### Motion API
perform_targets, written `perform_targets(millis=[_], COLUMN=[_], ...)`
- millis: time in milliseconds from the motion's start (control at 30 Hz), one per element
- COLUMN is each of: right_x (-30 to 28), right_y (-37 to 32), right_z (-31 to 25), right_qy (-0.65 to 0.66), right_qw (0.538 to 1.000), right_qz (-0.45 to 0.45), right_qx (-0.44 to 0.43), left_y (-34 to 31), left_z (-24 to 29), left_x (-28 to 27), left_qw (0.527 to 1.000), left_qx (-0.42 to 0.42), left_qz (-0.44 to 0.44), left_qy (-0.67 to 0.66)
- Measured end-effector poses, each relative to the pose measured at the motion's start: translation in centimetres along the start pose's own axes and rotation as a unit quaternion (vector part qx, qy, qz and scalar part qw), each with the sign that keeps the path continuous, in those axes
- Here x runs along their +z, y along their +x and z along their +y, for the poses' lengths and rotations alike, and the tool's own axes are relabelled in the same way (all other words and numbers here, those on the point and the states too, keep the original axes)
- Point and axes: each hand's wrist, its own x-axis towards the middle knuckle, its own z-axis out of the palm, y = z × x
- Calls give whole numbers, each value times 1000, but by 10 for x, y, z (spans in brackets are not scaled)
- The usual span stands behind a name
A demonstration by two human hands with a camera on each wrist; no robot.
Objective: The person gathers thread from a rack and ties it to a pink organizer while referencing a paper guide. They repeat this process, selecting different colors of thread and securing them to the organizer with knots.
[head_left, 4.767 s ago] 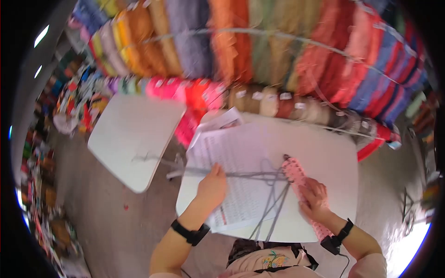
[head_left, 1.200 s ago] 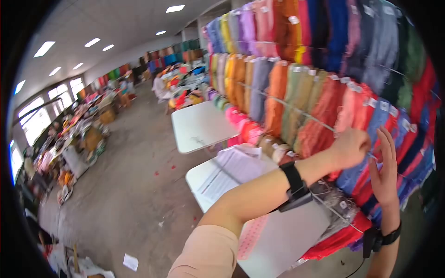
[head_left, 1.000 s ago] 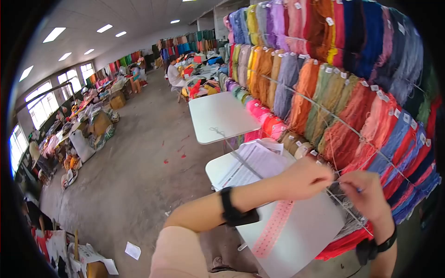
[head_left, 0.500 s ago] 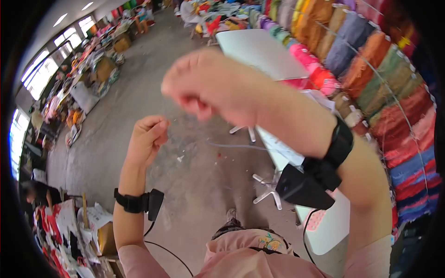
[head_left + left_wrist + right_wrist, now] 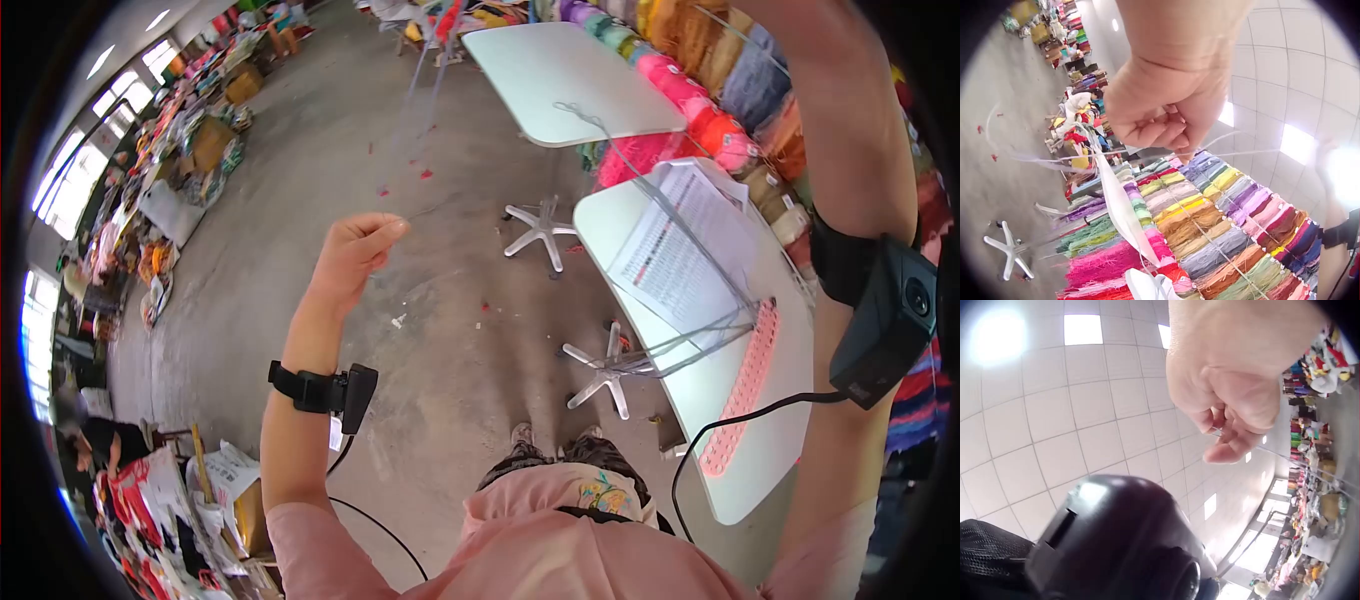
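Observation:
In the head view my left hand [image 5: 352, 255] is raised over the floor, thumb and fingers pinching a thin strand of yarn. The left wrist view shows pale strands running to both sides of its fingertips. My right arm reaches up past the top right of the head view, so that hand is hidden there. In the right wrist view my right hand [image 5: 1229, 419] has its fingers curled round a thin strand [image 5: 1291, 460] that trails to the lower right. Grey yarn [image 5: 680, 215] stretches over printed sheets [image 5: 680, 260] to a pink dotted strip [image 5: 742, 390] on the near table.
A white near table [image 5: 735, 495] stands at my right, with a second white table [image 5: 570, 80] beyond it. Wheeled chair bases [image 5: 540, 237] sit below. Colourful yarn skeins line the right wall. A seated person [image 5: 105, 435] and piled goods are at left.
My hands leave the yarn rack and tables, swing left and spread apart. The right arm rises up and right, while the left hand stays low over the floor. The head view turns downward.

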Motion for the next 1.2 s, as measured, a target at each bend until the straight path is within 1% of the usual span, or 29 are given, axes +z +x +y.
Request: perform_targets(millis=[33, 133, 200, 267, 300, 333, 367, 400, 433, 467, 500, 533, 567, 633, 667, 700, 733, 767, 800, 833, 900, 933, 1000, 1033, 1067, 1100, 1167, 1200], right_x=[0, 0, 0, 0, -1, -2, -3, -2, 1, 7, 13, 22, 32, 49, 57, 62, 57, 55, 53, 49, 37, 32, 31, 31, 30, 28, 24, 18], right_y=[-9, -69, -123, -196, -234, -274, -313, -351, -389, -425, -453, -483, -506, -527, -526, -519, -488, -476, -467, -461, -468, -469, -470, -468, -467, -463, -453, -451], right_z=[-7, -22, -31, -30, -28, -21, -14, -6, 3, 13, 23, 35, 46, 77, 92, 107, 126, 134, 140, 146, 162, 166, 165, 165, 166, 165, 164, 166], right_qy=[4, -47, -102, -164, -200, -233, -264, -292, -313, -330, -343, -349, -354, -348, -338, -332, -282, -252, -242, -218, -256, -254, -286, -300, -333, -380, -471, -490], right_qw=[1000, 986, 959, 912, 877, 837, 791, 745, 696, 648, 609, 576, 546, 517, 508, 506, 473, 561, 593, 590, 560, 562, 541, 536, 526, 508, 470, 461], right_qz=[15, 131, 223, 326, 388, 450, 514, 568, 622, 669, 702, 731, 754, 782, 792, 796, 832, 784, 761, 771, 778, 777, 775, 769, 758, 750, 729, 725], right_qx=[-17, -93, -144, -187, -201, -205, -202, -191, -176, -157, -136, -115, -91, -39, -7, 23, 63, 81, 101, 99, 126, 122, 156, 175, 197, 186, 161, 150], left_y=[4, 12, 18, 18, 16, 10, 10, 9, 7, 2, -2, -7, -18, -30, -39, -44, -48, -53, -57, -58, -57, -55, -54, -54, -52, -48, -37, -31], left_z=[1, 4, -7, -21, -26, -24, -30, -31, -35, -28, -35, -39, -22, -34, -40, -47, -56, -66, -74, -78, -76, -77, -81, -81, -80, -79, -76, -75], left_x=[7, 47, 61, 67, 66, 78, 89, 108, 139, 174, 212, 248, 278, 324, 354, 375, 388, 397, 406, 409, 411, 412, 415, 417, 418, 419, 425, 428], left_qw=[1000, 996, 992, 994, 995, 996, 996, 994, 987, 974, 956, 934, 900, 878, 853, 847, 836, 830, 839, 851, 863, 864, 873, 870, 869, 869, 897, 908], left_qx=[-1, -14, 0, -3, -23, -43, -32, -29, -54, -86, -30, -92, -156, -172, -185, -206, -227, -262, -258, -237, -229, -240, -264, -270, -275, -278, -231, -205], left_qz=[-24, 28, 46, 31, -13, -20, -49, -107, -152, -211, -284, -344, -406, -446, -485, -488, -499, -488, -478, -469, -449, -442, -411, -412, -412, -409, -375, -360], left_qy=[4, 81, 114, 104, 94, 79, 72, 18, -3, 9, -62, -27, 7, -31, -55, -46, -37, -60, -38, -8, 22, 13, -4, 5, 14, 23, 45, 56])
